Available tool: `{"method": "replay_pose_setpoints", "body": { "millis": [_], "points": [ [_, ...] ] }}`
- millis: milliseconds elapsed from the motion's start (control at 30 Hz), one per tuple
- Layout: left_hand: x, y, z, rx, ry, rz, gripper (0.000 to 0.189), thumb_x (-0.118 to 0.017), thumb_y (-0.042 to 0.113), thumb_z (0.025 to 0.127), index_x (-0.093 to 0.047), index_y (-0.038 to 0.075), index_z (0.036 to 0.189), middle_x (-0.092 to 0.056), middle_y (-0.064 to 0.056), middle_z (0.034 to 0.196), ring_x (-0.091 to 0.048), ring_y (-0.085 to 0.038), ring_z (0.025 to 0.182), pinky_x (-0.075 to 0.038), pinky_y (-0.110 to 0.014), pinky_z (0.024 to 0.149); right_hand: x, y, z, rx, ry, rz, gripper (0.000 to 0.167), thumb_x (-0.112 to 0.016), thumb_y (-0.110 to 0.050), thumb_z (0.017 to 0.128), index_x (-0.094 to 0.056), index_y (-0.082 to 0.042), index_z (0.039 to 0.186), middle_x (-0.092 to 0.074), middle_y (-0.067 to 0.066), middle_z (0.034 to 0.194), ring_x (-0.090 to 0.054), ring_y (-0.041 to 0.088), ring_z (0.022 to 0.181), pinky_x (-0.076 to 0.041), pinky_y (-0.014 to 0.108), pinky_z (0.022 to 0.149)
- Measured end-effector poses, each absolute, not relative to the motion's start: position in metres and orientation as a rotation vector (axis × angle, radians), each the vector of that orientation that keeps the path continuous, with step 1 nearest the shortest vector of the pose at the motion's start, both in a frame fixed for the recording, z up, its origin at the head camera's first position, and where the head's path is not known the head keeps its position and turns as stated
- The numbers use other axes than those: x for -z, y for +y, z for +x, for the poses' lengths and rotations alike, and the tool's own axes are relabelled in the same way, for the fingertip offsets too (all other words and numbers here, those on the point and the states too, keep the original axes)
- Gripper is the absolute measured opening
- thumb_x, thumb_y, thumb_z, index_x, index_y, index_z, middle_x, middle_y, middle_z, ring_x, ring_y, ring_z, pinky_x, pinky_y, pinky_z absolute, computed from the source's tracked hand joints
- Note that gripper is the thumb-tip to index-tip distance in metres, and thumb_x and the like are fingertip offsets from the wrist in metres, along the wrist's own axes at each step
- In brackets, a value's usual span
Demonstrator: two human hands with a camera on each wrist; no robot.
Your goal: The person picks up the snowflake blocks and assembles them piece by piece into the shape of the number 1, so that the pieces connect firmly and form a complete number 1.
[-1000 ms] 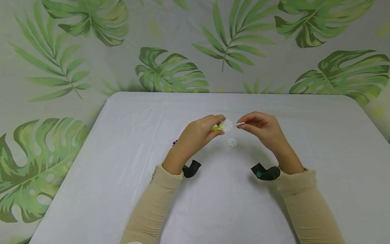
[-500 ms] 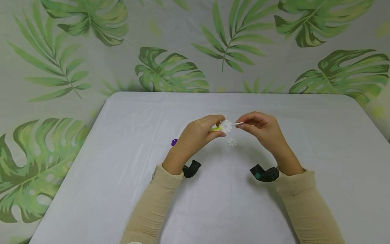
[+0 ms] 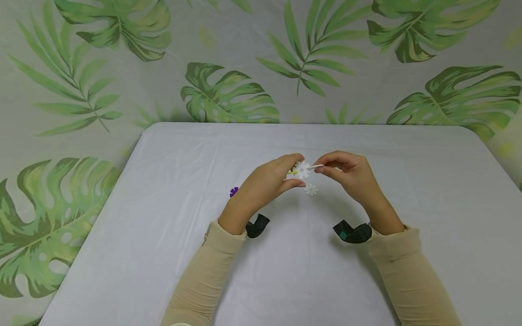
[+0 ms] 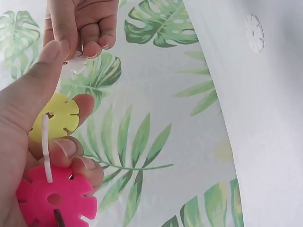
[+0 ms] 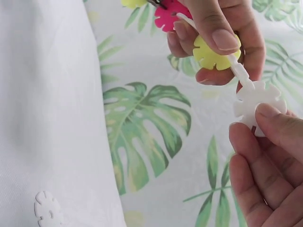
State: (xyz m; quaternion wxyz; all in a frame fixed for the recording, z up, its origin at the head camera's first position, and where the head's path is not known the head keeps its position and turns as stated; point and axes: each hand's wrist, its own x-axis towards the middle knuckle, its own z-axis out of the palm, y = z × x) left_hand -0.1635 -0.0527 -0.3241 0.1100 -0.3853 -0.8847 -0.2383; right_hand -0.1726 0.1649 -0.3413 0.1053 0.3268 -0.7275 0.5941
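Observation:
My left hand holds a chain of notched plastic discs above the table. Its thumb lies over a yellow disc, with curled fingers behind. A pink disc hangs further along the chain, linked by a white disc seen edge-on. Beyond the yellow one, a white disc faces the head camera. At the chain's end my right hand pinches another white disc between thumb and fingers; its edge meets the neighbouring white disc's notched rim.
A loose white disc lies on the white-covered table below the hands. Part of a purple disc shows beside the left wrist. Black wrist cameras stick out inward from both wrists. Leaf-patterned cloth hangs behind the table.
My right hand has shifted slightly left, bringing its white disc onto the rim of the other white one. My left thumb has moved a little away from that facing white disc.

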Motion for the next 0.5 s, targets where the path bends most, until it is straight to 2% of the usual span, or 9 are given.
{"method": "replay_pose_setpoints", "body": {
  "millis": [233, 500],
  "points": [
    [0.3262, -0.0518, -0.1635, 0.675, -2.58, -1.122, 0.042, -0.06, 0.03, 0.086, -0.051, 0.004, 0.117, -0.058, -0.005, 0.113, -0.056, -0.011, 0.096, -0.043, -0.018, 0.079, 0.3427, 0.1635, -0.1721, -1.683, -2.183, 0.908, 0.015, -0.064, 0.015, 0.074, -0.066, 0.006, 0.086, -0.065, 0.011, 0.083, -0.059, 0.013, 0.076, -0.046, 0.021, 0.065],
    [0.328, -0.0503, -0.1628, 0.635, -2.57, -1.14, 0.038, -0.06, 0.029, 0.086, -0.051, 0.004, 0.113, -0.059, -0.005, 0.111, -0.058, -0.012, 0.096, -0.044, -0.019, 0.078, 0.3444, 0.1618, -0.1715, -1.568, -2.218, 0.915, 0.014, -0.066, 0.011, 0.074, -0.068, 0.003, 0.085, -0.066, 0.013, 0.082, -0.06, 0.01, 0.076, -0.045, 0.02, 0.065]
  ]
}}
